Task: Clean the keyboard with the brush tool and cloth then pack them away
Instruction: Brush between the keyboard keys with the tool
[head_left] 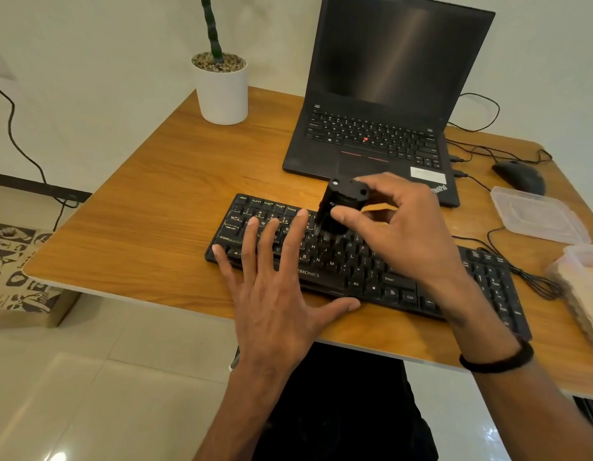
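A black keyboard lies along the front of the wooden desk. My left hand rests flat on its left end, fingers spread, holding nothing. My right hand grips a black brush tool between thumb and fingers, its blurred bristles touching the keys at the keyboard's upper middle. A pale folded cloth sits inside a clear container at the desk's right edge.
An open black laptop stands behind the keyboard. A white plant pot is at the back left. A black mouse, cables and a clear plastic lid lie at the right. A patterned box sits on the floor at left.
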Motion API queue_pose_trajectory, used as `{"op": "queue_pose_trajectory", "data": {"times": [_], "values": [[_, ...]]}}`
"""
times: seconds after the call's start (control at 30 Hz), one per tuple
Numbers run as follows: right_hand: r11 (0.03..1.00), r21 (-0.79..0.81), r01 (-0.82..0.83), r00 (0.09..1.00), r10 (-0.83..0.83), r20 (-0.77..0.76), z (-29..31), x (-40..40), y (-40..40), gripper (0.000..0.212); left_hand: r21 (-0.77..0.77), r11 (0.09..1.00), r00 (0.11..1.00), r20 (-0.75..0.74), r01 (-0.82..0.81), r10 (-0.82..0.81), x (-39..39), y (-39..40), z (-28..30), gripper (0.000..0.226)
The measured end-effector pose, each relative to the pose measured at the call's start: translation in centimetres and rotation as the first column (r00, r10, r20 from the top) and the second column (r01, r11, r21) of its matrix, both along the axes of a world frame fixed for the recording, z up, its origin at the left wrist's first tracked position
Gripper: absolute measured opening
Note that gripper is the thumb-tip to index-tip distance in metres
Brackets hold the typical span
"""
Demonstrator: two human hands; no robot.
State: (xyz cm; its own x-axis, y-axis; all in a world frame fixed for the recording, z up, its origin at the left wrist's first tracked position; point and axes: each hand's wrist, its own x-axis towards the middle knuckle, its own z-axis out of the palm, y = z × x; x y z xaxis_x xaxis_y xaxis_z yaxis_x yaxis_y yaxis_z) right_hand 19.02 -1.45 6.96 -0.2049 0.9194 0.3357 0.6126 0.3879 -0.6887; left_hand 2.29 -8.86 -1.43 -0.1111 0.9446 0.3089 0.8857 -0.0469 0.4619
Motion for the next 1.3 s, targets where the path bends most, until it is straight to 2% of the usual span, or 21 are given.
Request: {"op": "queue_pose_trajectory", "data": {"times": [0.07,0.1,0.17,0.33,0.47,0.57,0.7,0.83,1.07,1.3], "values": [[0.993,0.100,0.055,0.995,-0.063,0.078,-0.2,0.0,1.0,0.041,0.003,1.000,1.000,0.002,0.001,-0.001,0.0,0.0,0.0,0.134],[0.993,0.099,0.056,0.996,-0.063,0.067,-0.2,-0.1,1.1,0.042,0.004,1.000,1.000,0.004,0.002,-0.002,0.0,0.0,0.0,0.134],[0.999,0.029,0.020,1.000,-0.020,0.010,-0.3,-0.4,0.6,0.040,0.004,1.000,1.000,0.006,0.001,-0.001,0.0,0.0,0.0,0.135],[0.985,-0.059,-0.160,0.984,0.164,0.069,-0.2,-0.8,-1.8,0.036,0.003,1.000,1.000,0.020,-0.008,0.008,0.0,-0.1,0.1,0.139],[0.944,-0.218,-0.249,0.968,0.237,-0.077,0.6,0.0,-3.3,0.033,0.021,1.000,0.999,0.051,0.000,-0.001,-0.1,-0.1,0.1,0.141],[0.940,-0.259,-0.224,0.970,0.189,-0.153,0.7,0.4,-3.5,0.026,0.001,1.000,0.997,0.070,0.013,-0.013,-0.2,-0.2,0.3,0.146],[0.978,-0.194,-0.075,0.976,0.033,-0.215,0.6,0.9,-3.3,0.025,-0.052,0.998,0.987,0.156,-0.023,0.030,-2.4,-0.7,0.9,0.150],[0.988,-0.157,0.011,0.988,-0.034,-0.150,0.6,1.4,-2.6,0.031,-0.103,0.991,0.977,0.188,-0.081,0.100,-6.0,-0.9,1.4,0.150],[0.990,-0.132,-0.056,0.997,0.062,0.043,0.8,-0.1,-1.9,0.040,-0.078,0.992,0.962,0.246,-0.100,0.116,-7.5,-0.3,1.4,0.147],[0.976,-0.056,-0.208,0.977,0.210,0.041,0.0,-4.8,-0.6,0.032,-0.043,0.992,0.960,0.249,-0.120,0.127,-7.7,-0.5,0.7,0.145]]}}
